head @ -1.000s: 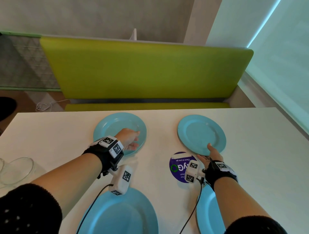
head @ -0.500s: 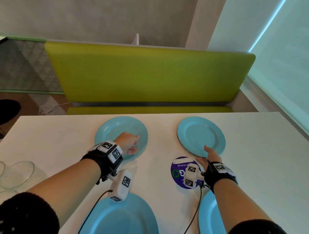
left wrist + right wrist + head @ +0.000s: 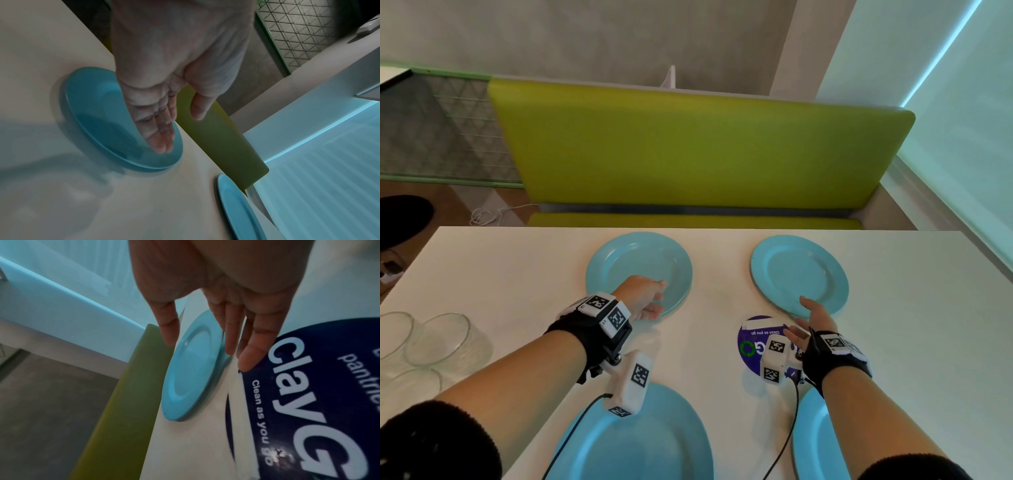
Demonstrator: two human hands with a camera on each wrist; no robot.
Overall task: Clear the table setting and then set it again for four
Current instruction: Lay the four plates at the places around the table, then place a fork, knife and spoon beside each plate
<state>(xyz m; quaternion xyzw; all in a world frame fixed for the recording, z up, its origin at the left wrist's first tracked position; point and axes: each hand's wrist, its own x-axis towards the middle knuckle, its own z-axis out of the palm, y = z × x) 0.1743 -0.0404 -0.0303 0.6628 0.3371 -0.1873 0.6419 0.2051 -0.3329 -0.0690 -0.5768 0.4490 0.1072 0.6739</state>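
Observation:
Four light-blue plates lie on the white table point(image 3: 517, 274). My left hand point(image 3: 650, 298) hovers over the near rim of the far left plate point(image 3: 637, 263). In the left wrist view its fingers point(image 3: 162, 142) are straight over that plate point(image 3: 96, 113), thumb apart, holding nothing. My right hand point(image 3: 808, 315) is at the near rim of the far right plate point(image 3: 798, 270). The right wrist view shows the thumb above this plate point(image 3: 191, 382) and straight fingers point(image 3: 246, 363) beside its rim. Whether it touches is unclear. The near left plate point(image 3: 654, 445) and near right plate point(image 3: 811, 442) lie under my forearms.
Several clear glasses point(image 3: 438, 337) stand at the table's left edge. A round purple sticker point(image 3: 751, 337) is stuck to the table between the right-hand plates. A green bench point(image 3: 688, 147) runs along the far side. A wall panel point(image 3: 962, 137) closes the right.
My left hand has slid back a little toward the near rim of its plate. The right hand stays at its plate's rim. The head view has tilted up slightly.

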